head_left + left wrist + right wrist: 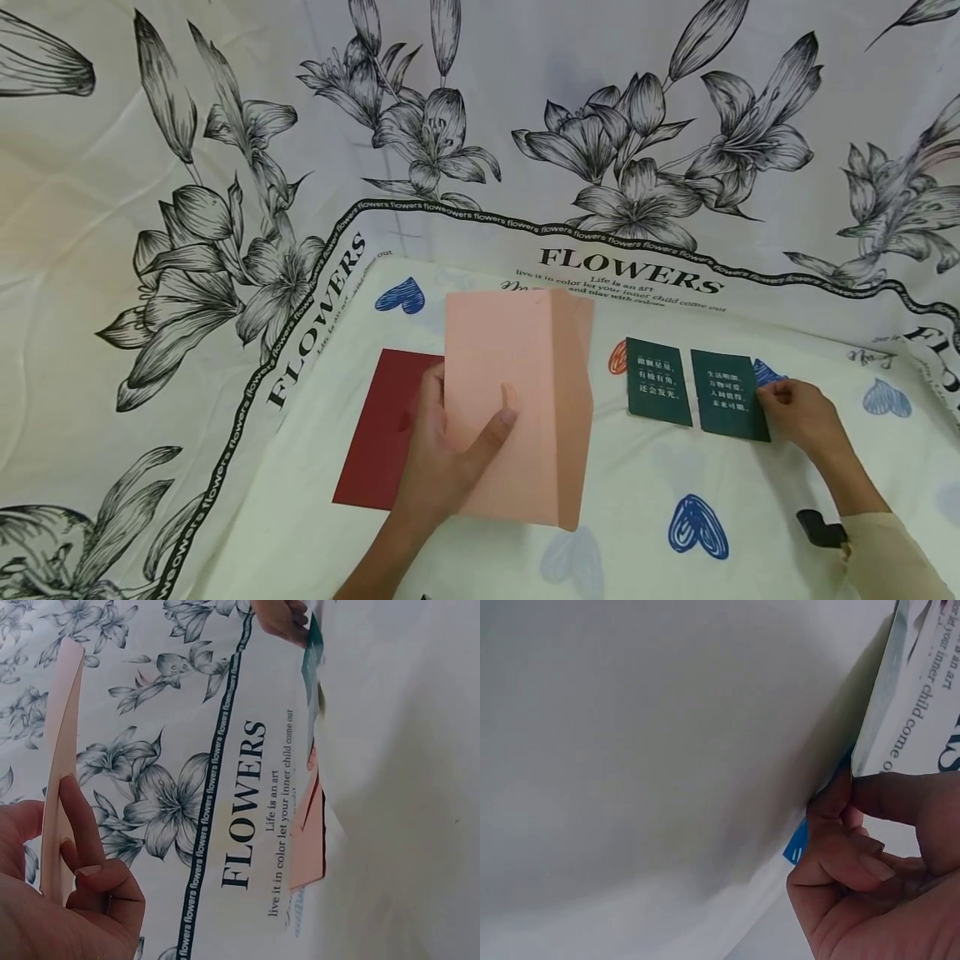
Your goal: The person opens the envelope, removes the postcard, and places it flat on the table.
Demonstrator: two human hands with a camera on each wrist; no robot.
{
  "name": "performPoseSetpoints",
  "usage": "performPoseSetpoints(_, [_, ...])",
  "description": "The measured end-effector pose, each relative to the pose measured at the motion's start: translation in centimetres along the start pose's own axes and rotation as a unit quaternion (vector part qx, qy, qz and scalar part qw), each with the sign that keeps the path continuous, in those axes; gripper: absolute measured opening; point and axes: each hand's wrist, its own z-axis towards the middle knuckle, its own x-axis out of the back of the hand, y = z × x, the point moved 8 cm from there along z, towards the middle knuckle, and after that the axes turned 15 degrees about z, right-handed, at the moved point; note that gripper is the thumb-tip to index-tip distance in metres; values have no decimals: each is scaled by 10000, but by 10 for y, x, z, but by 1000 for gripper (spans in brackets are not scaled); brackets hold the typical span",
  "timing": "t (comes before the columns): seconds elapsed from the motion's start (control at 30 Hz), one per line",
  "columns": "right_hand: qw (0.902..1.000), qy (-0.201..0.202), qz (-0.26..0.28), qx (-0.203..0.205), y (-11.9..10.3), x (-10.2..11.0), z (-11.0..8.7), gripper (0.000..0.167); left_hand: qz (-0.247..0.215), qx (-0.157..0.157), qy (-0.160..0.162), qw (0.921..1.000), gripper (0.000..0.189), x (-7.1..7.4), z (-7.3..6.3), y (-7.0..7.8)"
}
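Note:
A pink paper envelope [498, 350] with its side flap [573, 417] unfolded is held up by my left hand [442, 458], the thumb across its front face. The left wrist view catches this envelope [60, 750] nearly edge-on between thumb and fingers. At the right, my right hand [810, 417] pinches the right edge of a dark green card [723, 392] printed with white characters. A second dark green card [658, 379] lies just left of it, a narrow gap between them. In the right wrist view, thumb and forefinger meet on the thin card [877, 690].
A dark red envelope [367, 425] lies on the cloth behind my left hand, partly hidden. The white tablecloth [622, 500] carries blue and red heart prints. Beyond it hangs a flower-printed cloth [480, 108] with black lettering. A small black object [821, 529] sits by my right sleeve.

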Motion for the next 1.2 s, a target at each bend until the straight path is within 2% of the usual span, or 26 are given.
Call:
performPoseSetpoints(0.2, [9999,-59,-11,-98,4,-5,0,41,-88,113,-117,9998,65,-4,-3,-1])
performPoseSetpoints(0.37, [9999,31,-50,-92,7,-4,-9,52,-191,143,-291,9993,68,-10,-6,1])
performPoseSetpoints(0.43, [9997,129,-14,201,-3,-2,-15,55,-108,90,-306,9994,68,-12,-6,2])
performPoseSetpoints(0.5, [9978,205,109,621,-21,-2,-24,54,-3,27,-274,9996,68,-13,-5,4])
performPoseSetpoints(0.57, [9918,225,279,1225,-48,-4,-36,47,83,-23,-261,9996,67,-15,-5,5])
performPoseSetpoints(0.63, [9821,28,595,1785,-79,-11,-53,37,107,-26,-300,9995,67,-18,-5,6])
performPoseSetpoints(0.7, [9688,-320,1045,2226,-111,-22,-75,26,110,-4,-388,9992,67,-22,-7,7])
performPoseSetpoints(0.77, [9465,-894,1684,2605,-141,-36,-97,19,43,13,-519,9986,66,-27,-8,8])
performPoseSetpoints(0.87, [8968,-1909,2638,2996,-179,-58,-125,23,-35,10,-669,9978,67,-35,-10,10])
performPoseSetpoints(0.97, [8374,-2851,3500,3081,-204,-75,-144,34,-64,-25,-810,9967,68,-42,-12,12])
performPoseSetpoints(1.03, [8070,-3268,3892,3006,-212,-84,-153,40,-31,-43,-896,9960,68,-47,-14,12])
performPoseSetpoints(1.1, [7900,-3498,4150,2852,-215,-91,-157,43,22,-50,-960,9954,68,-52,-16,12])
performPoseSetpoints(1.13, [7871,-3539,4207,2797,-215,-94,-159,43,56,-43,-994,9950,68,-54,-17,12])
performPoseSetpoints(1.2, [7927,-3482,4180,2751,-215,-98,-160,40,95,-45,-1033,9946,69,-57,-18,11])
